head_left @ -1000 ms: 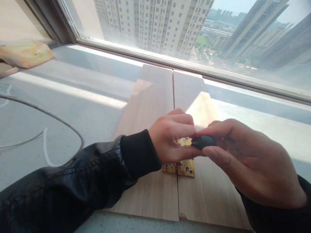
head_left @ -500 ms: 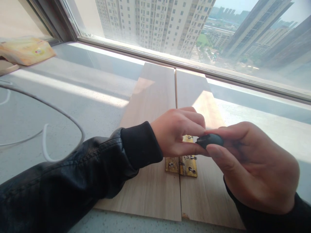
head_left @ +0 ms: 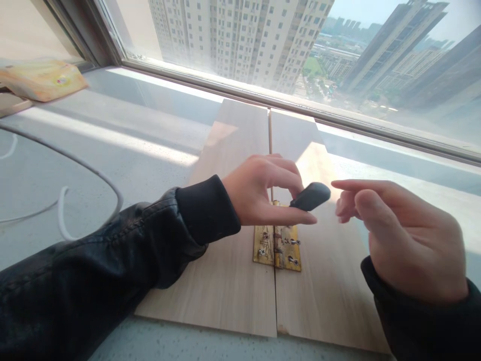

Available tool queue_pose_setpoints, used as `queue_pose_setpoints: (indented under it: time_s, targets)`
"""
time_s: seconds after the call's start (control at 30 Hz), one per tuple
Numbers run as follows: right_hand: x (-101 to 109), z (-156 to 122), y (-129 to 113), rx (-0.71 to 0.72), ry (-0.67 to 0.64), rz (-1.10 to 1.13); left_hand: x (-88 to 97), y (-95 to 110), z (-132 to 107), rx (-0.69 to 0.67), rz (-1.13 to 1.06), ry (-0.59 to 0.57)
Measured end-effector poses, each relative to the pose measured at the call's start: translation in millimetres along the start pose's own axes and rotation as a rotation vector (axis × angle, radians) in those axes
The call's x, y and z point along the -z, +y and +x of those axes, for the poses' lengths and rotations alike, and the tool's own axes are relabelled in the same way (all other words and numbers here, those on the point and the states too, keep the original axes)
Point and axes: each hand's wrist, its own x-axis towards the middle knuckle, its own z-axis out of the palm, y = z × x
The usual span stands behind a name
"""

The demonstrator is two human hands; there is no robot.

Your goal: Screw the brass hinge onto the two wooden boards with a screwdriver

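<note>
Two pale wooden boards [head_left: 229,286] lie side by side on a grey sill, joined by a brass hinge [head_left: 277,245] with several screws. My left hand [head_left: 263,193] hovers just above the hinge, its fingers closed on a dark rounded tool handle [head_left: 311,196] that points right. My right hand [head_left: 398,235] floats to the right of the handle, apart from it, fingers loosely spread and holding nothing. Whatever lies under my left hand's fingers is hidden.
A white cable [head_left: 75,170] loops over the grey sill [head_left: 124,150] at the left. A yellow packet [head_left: 41,80] lies at the far left corner. The window frame [head_left: 285,100] runs along the back, with tall buildings beyond the glass.
My right hand has let go of the dark handle and drawn back to the right. My left hand now holds the handle alone and has lifted slightly, showing more of the hinge.
</note>
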Motion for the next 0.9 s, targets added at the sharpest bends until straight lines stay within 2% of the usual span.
queue_pose_setpoints:
  time_s: [0.07,0.1,0.13,0.17,0.23,0.33,0.4,0.47,0.63,0.9]
  targets:
    - [13.2,15.6,29.9,-0.106,-0.012,-0.19,9.1,0.2,-10.3,0.094,0.036,0.106]
    - [18.4,22.4,47.2,-0.148,-0.091,-0.351,16.1,-0.4,-18.6,0.17,0.077,0.13]
    - [21.9,27.9,64.7,-0.181,-0.106,-0.423,24.4,-1.8,-29.1,0.239,0.129,0.162]
    - [23.4,31.7,81.1,-0.191,-0.088,-0.473,33.4,-4.0,-41.2,0.317,0.189,0.201]
    - [21.1,34.0,107.5,-0.191,-0.155,-0.526,50.8,-10.7,-67.7,0.523,0.293,0.31]
    - [12.3,28.9,127.7,-0.177,-0.246,-0.555,64.8,-21.4,-98.3,0.802,0.223,0.405]
    - [8.5,24.9,131.9,-0.178,-0.274,-0.574,62.5,-25.6,-105.5,0.824,0.04,0.524]
    - [7.4,22.6,133.2,-0.181,-0.296,-0.589,54.0,-26.7,-103.5,0.81,0.001,0.57]
    - [4.8,19.9,133.6,-0.172,-0.31,-0.6,37.7,-22.7,-91.8,0.849,0.027,0.591]
    - [-1.5,16.4,129.7,-0.186,-0.269,-0.604,40.3,-20.8,-93.5,0.84,-0.006,0.617]
